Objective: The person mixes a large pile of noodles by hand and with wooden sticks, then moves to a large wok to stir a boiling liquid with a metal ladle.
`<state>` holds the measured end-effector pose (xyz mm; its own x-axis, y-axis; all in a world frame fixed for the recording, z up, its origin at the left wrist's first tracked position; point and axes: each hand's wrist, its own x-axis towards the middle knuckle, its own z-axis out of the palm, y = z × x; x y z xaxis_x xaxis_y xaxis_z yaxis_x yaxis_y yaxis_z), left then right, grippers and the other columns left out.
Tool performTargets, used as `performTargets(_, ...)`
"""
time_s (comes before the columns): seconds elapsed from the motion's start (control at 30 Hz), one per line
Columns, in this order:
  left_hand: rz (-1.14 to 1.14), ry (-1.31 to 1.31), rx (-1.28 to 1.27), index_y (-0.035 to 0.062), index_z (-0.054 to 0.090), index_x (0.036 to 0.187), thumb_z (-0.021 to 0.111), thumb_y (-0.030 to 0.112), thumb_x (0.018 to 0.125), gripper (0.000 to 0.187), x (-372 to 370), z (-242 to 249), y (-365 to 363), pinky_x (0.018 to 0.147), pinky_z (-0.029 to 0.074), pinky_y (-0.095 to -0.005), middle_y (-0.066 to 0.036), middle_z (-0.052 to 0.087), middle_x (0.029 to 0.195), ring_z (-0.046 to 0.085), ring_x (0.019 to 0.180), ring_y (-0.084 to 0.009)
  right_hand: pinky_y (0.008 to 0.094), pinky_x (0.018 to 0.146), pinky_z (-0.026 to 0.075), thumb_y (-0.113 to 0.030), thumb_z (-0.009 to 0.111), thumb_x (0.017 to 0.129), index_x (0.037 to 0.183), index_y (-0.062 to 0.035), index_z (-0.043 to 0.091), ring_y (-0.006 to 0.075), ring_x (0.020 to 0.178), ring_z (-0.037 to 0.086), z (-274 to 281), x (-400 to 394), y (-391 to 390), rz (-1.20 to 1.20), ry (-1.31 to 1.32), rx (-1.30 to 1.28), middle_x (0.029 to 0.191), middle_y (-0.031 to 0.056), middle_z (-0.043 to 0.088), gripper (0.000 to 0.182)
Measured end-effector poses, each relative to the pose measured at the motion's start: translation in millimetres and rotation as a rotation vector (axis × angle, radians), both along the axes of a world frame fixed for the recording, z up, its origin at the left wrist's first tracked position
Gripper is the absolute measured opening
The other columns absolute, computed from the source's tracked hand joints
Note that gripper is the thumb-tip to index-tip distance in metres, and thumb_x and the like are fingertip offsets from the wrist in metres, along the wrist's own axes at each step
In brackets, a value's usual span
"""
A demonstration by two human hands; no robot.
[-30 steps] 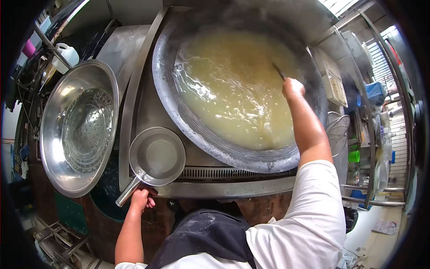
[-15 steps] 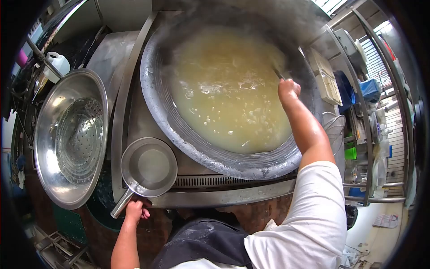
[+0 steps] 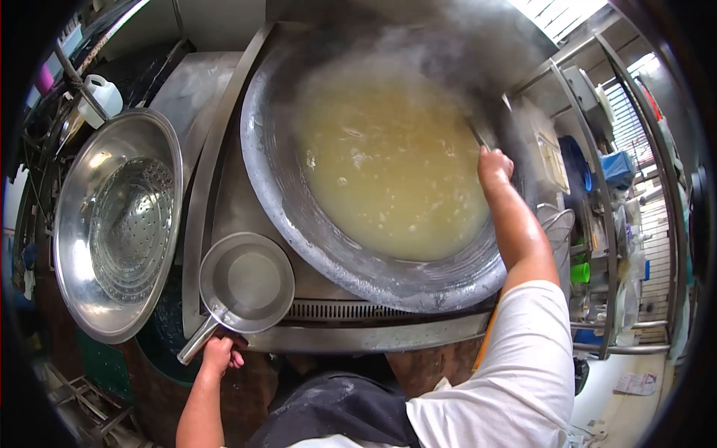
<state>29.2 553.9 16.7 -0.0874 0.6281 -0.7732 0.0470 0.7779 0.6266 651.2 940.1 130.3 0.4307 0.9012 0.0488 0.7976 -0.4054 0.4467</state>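
Observation:
A very large round wok (image 3: 278, 196) holds cloudy yellowish liquid (image 3: 388, 164) with bubbles and steam over it. My right hand (image 3: 495, 166) is closed on the handle of a metal utensil (image 3: 479, 135) at the wok's right side; the utensil's far end is lost in steam. At the lower left, my left hand (image 3: 222, 354) is closed beside the handle of a metal saucepan (image 3: 246, 282), near the counter edge. What its fingers hold, if anything, is hidden. The saucepan stands upright on the steel surface left of the wok.
A wide steel bowl (image 3: 73, 246) with a perforated strainer (image 3: 134, 231) inside stands on the left. Behind it is a white plastic jug (image 3: 101, 100). Metal shelving (image 3: 606, 224) on the right carries a blue item (image 3: 617, 170) and a green cup (image 3: 579, 272). A wire strainer (image 3: 556, 228) hangs beside the wok.
My right hand and the utensil have moved slightly right and down in view. Steam is thicker over the wok's back. My left hand stays by the saucepan handle.

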Motion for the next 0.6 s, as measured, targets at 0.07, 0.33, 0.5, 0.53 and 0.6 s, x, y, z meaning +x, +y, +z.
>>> performTargets(0.07,0.001,-0.002,-0.012,-0.0035,0.062,0.079,0.048,0.029,0.092,0.038,-2,-9,-1,0.032,0.039,-0.0245,-0.011,0.062,0.063,0.056,0.039,-0.0154,0.0419,0.078,0.054,-0.033,0.040,0.098,0.110,-0.0109,0.067,0.0291,0.100,0.066,-6,-1,12,0.003,0.049,0.021,0.107,0.0159,0.067,0.037)
performTargets(0.33,-0.068,-0.006,0.014,-0.0039,0.063,0.076,0.051,0.029,0.091,0.038,-1,0,0,0.032,0.037,-0.0245,-0.011,0.060,0.056,0.055,0.038,-0.0154,0.0394,0.085,0.052,-0.012,0.059,0.081,0.103,-0.0132,0.071,0.0282,0.104,0.064,130,-45,-75,0.034,0.133,-0.042,0.110,0.0112,0.067,0.025)
performTargets(0.5,-0.086,-0.060,0.050,-0.0046,0.064,0.078,0.054,0.035,0.089,0.042,-5,-4,-4,0.033,0.036,-0.0258,-0.011,0.058,0.052,0.053,0.036,-0.0159,0.0341,0.080,0.052,-0.014,0.073,0.068,0.102,-0.0145,0.071,0.0241,0.089,0.067,272,-72,-204,0.203,0.159,-0.060,0.099,0.0091,0.069,0.034)
performTargets(0.53,-0.093,-0.082,0.035,-0.0048,0.064,0.078,0.054,0.036,0.089,0.043,-6,-4,-4,0.033,0.036,-0.0259,-0.011,0.058,0.052,0.052,0.036,-0.0162,0.0335,0.078,0.053,-0.013,0.076,0.064,0.102,-0.0149,0.072,0.0235,0.085,0.067,284,-60,-222,0.326,0.142,-0.020,0.097,0.0091,0.069,0.038)
performTargets(0.6,-0.116,-0.073,0.058,-0.0031,0.065,0.080,0.054,0.039,0.088,0.044,-8,-10,-6,0.035,0.037,-0.0272,-0.011,0.059,0.052,0.052,0.037,-0.0167,0.0320,0.073,0.053,-0.010,0.078,0.059,0.102,-0.0117,0.072,0.0212,0.081,0.067,331,-103,-265,0.173,0.256,-0.073,0.094,0.0095,0.069,0.043)
